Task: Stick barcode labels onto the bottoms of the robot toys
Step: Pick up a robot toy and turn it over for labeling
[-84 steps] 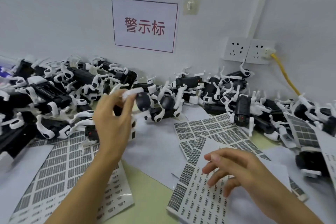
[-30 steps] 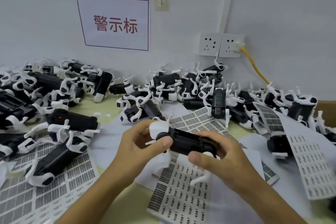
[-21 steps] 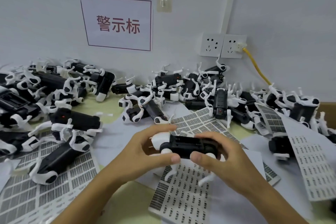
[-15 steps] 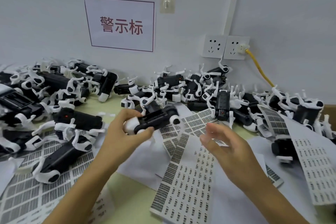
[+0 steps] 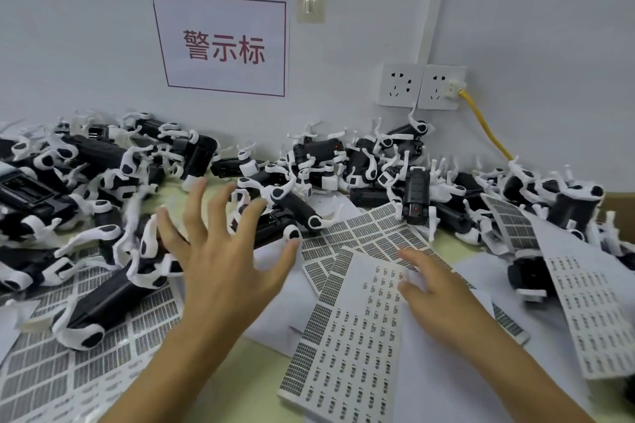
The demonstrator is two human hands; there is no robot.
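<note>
At the far left a heap of black-and-white robot toys [image 5: 86, 182] lies tangled on the bench [image 5: 261, 357], too many and too overlapped to count; one toy at the near left [image 5: 99, 306] lies on its side on a label sheet [image 5: 62, 367] printed with rows of barcodes; just right of it the left hand [image 5: 223, 261] is raised over the bench, palm down and forearm stretched forward, all five fingers [image 5: 192, 213] spread wide and straight, gripping nothing; beyond its fingertips lies a robot toy [image 5: 278, 216] with its white legs splayed, and whether the fingertips touch it cannot be told; on the wall above hangs one sign [image 5: 223, 45] with three red characters, with one clear hook [image 5: 311, 7] to its right; behind the hands a second heap of toys [image 5: 360, 161] is piled against the wall; the right hand [image 5: 436, 299] rests low on a sheet of small barcode labels [image 5: 347, 347], fingers curled down onto the paper with thumb and forefinger close together, though whether they pinch a label cannot be told; under it lies another label sheet [image 5: 364, 233]; two wall sockets [image 5: 422, 86] sit above, one yellow cable [image 5: 484, 127] plugged into the right one; further right more toys [image 5: 549, 196] and two more label sheets [image 5: 598, 312] lie near the bench edge.
</note>
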